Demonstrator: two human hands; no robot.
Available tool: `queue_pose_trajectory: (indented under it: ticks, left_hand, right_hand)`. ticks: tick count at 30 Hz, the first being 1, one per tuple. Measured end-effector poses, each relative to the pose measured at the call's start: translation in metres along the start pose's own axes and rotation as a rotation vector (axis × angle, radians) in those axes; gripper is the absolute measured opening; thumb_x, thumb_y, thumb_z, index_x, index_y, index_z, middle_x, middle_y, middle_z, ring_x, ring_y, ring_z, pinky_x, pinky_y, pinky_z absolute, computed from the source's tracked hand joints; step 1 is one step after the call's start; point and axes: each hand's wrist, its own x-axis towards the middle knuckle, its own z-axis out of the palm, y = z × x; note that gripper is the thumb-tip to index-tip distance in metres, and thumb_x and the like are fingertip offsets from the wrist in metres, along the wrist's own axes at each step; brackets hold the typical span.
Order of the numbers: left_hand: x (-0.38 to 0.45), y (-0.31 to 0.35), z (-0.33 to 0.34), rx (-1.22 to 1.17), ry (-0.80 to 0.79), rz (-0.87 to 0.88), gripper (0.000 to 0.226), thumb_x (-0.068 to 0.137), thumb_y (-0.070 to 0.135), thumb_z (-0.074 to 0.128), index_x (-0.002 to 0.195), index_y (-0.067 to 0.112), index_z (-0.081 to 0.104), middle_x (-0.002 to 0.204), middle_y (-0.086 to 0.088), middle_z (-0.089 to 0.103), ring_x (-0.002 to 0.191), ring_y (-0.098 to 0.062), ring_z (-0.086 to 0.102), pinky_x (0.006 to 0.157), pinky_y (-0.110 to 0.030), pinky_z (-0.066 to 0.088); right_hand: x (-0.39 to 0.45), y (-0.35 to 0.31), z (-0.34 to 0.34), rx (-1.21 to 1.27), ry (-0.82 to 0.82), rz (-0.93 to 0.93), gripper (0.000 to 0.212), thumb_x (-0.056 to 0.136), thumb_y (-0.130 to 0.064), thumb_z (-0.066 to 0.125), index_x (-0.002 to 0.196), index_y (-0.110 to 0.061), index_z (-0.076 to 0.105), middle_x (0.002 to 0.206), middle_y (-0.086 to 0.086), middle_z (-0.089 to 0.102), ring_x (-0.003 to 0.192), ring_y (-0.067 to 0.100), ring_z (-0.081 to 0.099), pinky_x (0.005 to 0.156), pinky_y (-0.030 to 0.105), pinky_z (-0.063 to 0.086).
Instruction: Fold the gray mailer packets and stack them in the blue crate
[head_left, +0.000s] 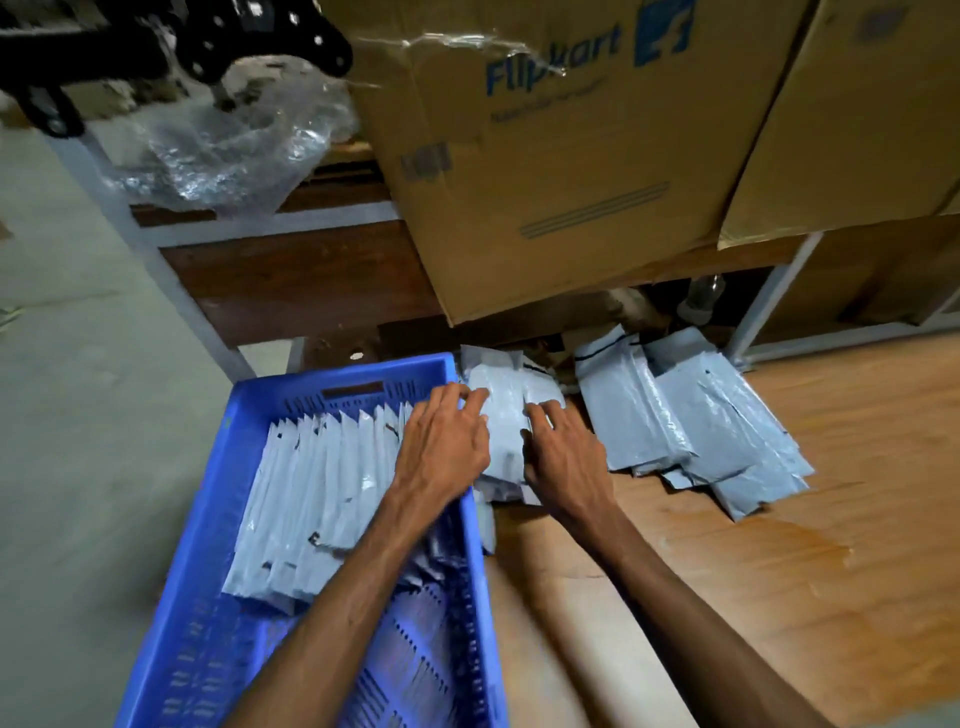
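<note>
Both hands' fingers (470, 402) pressing one gray packet (501, 415) beside blue crate (470, 525), folded packets (322, 483) inside

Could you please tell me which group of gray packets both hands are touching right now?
The packet just right of the blue crate, under both hands; the crate's row and the loose pile farther right lie untouched.
</note>
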Motion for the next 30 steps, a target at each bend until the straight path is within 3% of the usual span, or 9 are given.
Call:
queue_pose_trajectory:
  ticks: [6, 11, 17, 23, 26, 30]
  left_hand:
    - [0.018, 0.082, 0.039, 0.077, -0.241, -0.063, 0.043, 0.101, 0.029, 0.054, 0.143, 0.019, 0.057, 0.138, -0.008, 0.058, 0.130, -0.029, 0.050, 0.100, -0.043, 0.043]
    - [0.028, 0.140, 0.089, 0.011, -0.319, -0.189, 0.044, 0.104, 0.031, 0.050, 0.147, 0.020, 0.053, 0.141, -0.007, 0.056, 0.130, -0.026, 0.050, 0.101, -0.042, 0.046]
    - [0.036, 0.191, 0.156, -0.192, -0.430, -0.383, 0.045, 0.102, 0.027, 0.053, 0.146, 0.020, 0.051, 0.141, -0.008, 0.053, 0.132, -0.028, 0.050, 0.104, -0.044, 0.047]
    - [0.035, 0.204, 0.202, -0.531, -0.391, -0.622, 0.061, 0.100, 0.016, 0.062, 0.157, 0.016, 0.039, 0.155, -0.011, 0.050, 0.139, -0.029, 0.050, 0.117, -0.038, 0.041]
    - [0.021, 0.204, 0.210, -0.510, -0.326, -0.539, 0.066, 0.094, 0.016, 0.069, 0.154, 0.024, 0.042, 0.149, -0.007, 0.054, 0.133, -0.026, 0.054, 0.109, -0.032, 0.043]
    - [-0.016, 0.202, 0.211, -0.421, -0.193, -0.396, 0.065, 0.089, 0.018, 0.071, 0.148, 0.032, 0.047, 0.149, 0.002, 0.052, 0.133, -0.020, 0.050, 0.111, -0.040, 0.045]
  right_hand:
    - [-0.013, 0.100, 0.007, 0.076, -0.019, 0.034, 0.029, 0.092, -0.021, 0.071, 0.118, -0.011, 0.062, 0.111, 0.011, 0.064, 0.090, 0.034, 0.062, 0.055, 0.038, 0.048]
    - [-0.029, 0.174, 0.022, 0.088, -0.100, 0.060, 0.027, 0.091, -0.021, 0.070, 0.114, -0.008, 0.066, 0.110, 0.014, 0.066, 0.089, 0.037, 0.064, 0.057, 0.041, 0.050]
    - [-0.035, 0.219, 0.039, 0.119, -0.257, 0.204, 0.028, 0.094, -0.021, 0.063, 0.118, -0.007, 0.062, 0.127, 0.017, 0.056, 0.106, 0.039, 0.056, 0.075, 0.047, 0.051]
    - [-0.038, 0.229, 0.044, 0.308, -0.284, 0.144, 0.031, 0.101, -0.019, 0.054, 0.125, -0.004, 0.067, 0.128, 0.016, 0.063, 0.117, 0.036, 0.051, 0.093, 0.044, 0.048]
    - [-0.048, 0.231, 0.036, 0.577, -0.240, 0.261, 0.030, 0.103, -0.012, 0.054, 0.127, -0.003, 0.071, 0.123, 0.016, 0.069, 0.116, 0.032, 0.059, 0.098, 0.038, 0.047]
    - [-0.078, 0.232, 0.025, 0.887, -0.197, 0.374, 0.025, 0.095, -0.008, 0.065, 0.117, -0.010, 0.078, 0.112, 0.003, 0.077, 0.102, 0.016, 0.070, 0.097, 0.037, 0.055]
